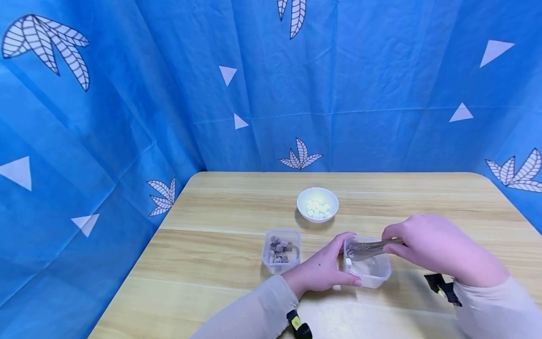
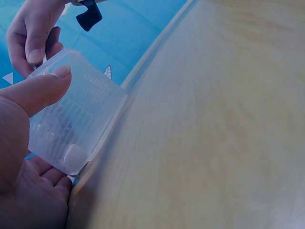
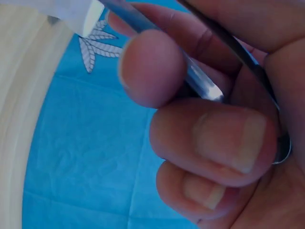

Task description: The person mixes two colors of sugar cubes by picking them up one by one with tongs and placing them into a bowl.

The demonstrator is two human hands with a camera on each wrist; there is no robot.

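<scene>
Here, left hand (image 1: pixel 323 273) should brace the clear tub (image 1: pixel 367 269) at lower centre while right hand (image 1: pixel 436 247), gripping metal tongs (image 1: pixel 372 248), lowers gently.

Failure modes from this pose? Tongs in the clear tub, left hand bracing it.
1. The right hand holds the metal tongs far back from their tips, over the clear tub; a small white piece inside could slip as the tips close.
2. The left hand only grips the tub's side; the light tub may tilt or slide if the tongs press down.
3. The tub of brown cubes sits close by the left hand and might get knocked.
</scene>
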